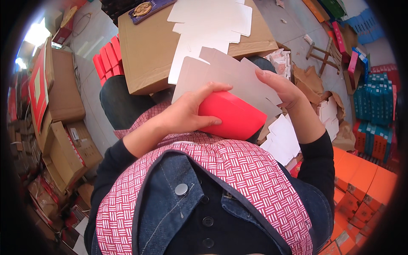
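A red cardboard carton blank (231, 114), partly folded, lies above my lap with its plain greyish inner side facing up and a red panel bent over toward me. My left hand (182, 111) grips it at the left, the thumb on the red panel and a finger stretched along the fold. At its right side, my right hand (282, 87) holds the edge by a flap; some of its fingers are hidden. Just beyond, a fanned stack of flat white carton blanks (208, 32) rests on a brown cardboard box (148, 51).
A dark purple card piece (149, 9) lies on the box's far left corner. Red boxes (108, 59) stand beside my left knee. More white blanks (281, 138) sit at my right. Orange boxes (359, 176) are stacked at lower right, opened brown cartons (63, 148) at left.
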`<state>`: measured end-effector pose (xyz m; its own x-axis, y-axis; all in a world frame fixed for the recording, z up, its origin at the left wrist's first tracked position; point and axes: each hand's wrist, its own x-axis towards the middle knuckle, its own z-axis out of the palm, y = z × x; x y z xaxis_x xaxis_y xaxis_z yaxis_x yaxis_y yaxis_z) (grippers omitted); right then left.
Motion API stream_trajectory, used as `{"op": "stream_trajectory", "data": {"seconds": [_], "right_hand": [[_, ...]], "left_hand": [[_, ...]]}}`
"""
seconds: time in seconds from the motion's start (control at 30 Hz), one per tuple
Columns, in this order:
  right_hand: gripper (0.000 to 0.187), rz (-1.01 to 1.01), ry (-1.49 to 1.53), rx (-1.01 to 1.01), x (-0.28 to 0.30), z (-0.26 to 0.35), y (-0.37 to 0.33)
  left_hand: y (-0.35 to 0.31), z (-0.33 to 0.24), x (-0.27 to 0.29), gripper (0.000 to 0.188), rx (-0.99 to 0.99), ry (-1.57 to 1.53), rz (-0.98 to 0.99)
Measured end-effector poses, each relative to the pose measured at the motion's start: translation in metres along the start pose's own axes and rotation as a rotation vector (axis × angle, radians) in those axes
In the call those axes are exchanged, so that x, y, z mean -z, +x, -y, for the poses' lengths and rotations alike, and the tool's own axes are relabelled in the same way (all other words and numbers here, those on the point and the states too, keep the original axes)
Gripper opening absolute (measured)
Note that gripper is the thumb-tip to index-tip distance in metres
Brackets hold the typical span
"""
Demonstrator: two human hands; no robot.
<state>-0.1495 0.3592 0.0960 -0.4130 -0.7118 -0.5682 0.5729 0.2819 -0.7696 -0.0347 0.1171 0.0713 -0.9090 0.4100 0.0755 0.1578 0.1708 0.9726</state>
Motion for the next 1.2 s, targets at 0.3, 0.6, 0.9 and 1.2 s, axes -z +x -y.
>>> {"op": "stream_trajectory", "data": {"seconds": [0.3,0.6,0.9,1.2], "right_hand": [[0.055,0.039,-0.074,0.052,-0.013,0.005,0.005],[0.043,0.102,-0.29,0.022,-0.03,0.034,0.019],[0.038,0.105,-0.783,0.183,-0.028,0.025,0.021],[0.043,0.024,-0.899,0.361,-0.048,0.002,0.004]], "left_hand": [[-0.004,0.008,-0.002,0.039,0.173,-0.019,-0.016],[0.001,0.012,-0.003,0.038,0.278,0.008,-0.05],[0.0,0.01,-0.002,0.039,0.3,-0.019,-0.055],[-0.021,0.002,-0.003,0.045,0.224,-0.076,-0.122]]}}
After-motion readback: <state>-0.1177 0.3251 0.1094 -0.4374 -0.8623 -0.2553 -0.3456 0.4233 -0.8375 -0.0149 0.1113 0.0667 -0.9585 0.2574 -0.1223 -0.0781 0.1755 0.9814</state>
